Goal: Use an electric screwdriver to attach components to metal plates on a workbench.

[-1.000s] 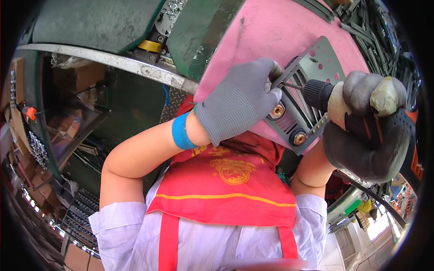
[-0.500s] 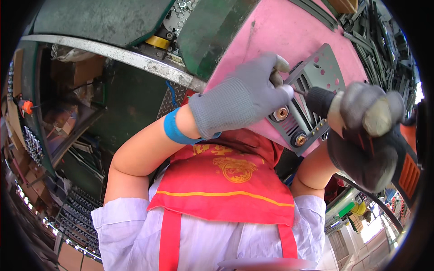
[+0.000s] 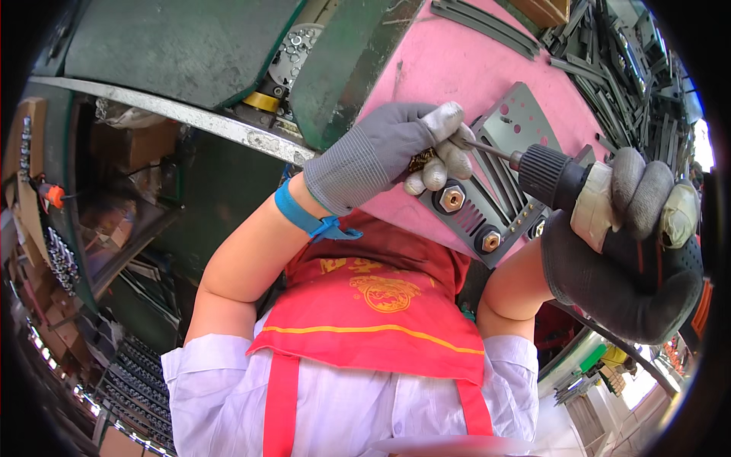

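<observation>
My right hand (image 3: 636,251), in a grey and black glove with pale tape on the fingers, grips a power drill (image 3: 547,175). The drill's long bit points left. My left hand (image 3: 381,148), in a grey glove, is half turned palm up, with several small brass-coloured screws (image 3: 422,158) in its curled fingers. Its thumb and forefinger pinch together at the tip of the bit; what lies between them is too small to tell. Below the bit lies a grey slotted metal plate (image 3: 525,114) with round holes and large brass hex fittings (image 3: 452,199) along its near edge.
The plate rests on a pink work surface (image 3: 411,72). Dark metal strips (image 3: 487,29) lie at its far edge, with a heap of metal strips (image 3: 617,91) at the far right. A dish of small metal parts (image 3: 293,53) stands between dark green panels (image 3: 183,46). Shelves (image 3: 129,251) hold boxes at left.
My left hand has drawn back leftward and turned, bringing the screws into sight. The drill's bit now meets its fingertips, farther from the plate. My right hand has shifted slightly.
</observation>
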A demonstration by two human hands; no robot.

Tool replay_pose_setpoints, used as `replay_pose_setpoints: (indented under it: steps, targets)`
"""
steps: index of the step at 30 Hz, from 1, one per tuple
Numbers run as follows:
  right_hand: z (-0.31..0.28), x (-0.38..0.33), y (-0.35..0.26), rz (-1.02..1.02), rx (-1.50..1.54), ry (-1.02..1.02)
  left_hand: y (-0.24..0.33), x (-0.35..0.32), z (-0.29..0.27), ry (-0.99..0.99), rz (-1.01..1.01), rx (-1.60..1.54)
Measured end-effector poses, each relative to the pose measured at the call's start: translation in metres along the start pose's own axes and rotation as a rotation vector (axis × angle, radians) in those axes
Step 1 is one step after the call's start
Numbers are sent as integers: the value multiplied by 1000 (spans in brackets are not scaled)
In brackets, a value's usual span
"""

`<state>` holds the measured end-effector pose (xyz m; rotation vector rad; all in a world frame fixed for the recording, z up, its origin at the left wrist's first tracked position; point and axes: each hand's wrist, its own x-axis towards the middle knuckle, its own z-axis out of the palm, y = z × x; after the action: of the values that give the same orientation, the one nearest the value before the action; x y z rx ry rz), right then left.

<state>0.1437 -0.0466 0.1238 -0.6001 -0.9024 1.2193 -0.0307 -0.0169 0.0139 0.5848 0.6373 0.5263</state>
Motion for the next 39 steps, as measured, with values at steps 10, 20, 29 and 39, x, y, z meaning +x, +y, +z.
replay_pose_setpoints:
  steps: [10,20,29,39]
  targets:
    - [0,5,-6,7,30,-61,-4,3,4,9,47,164]
    - [-14,8,0,-181,-65,-45,3,2,12,-21,60,159]
    - [-26,2,-11,-45,-140,32,-20,7,15,212,239,815]
    - [-35,-2,4,-31,-286,128,-9,17,15,112,125,687]
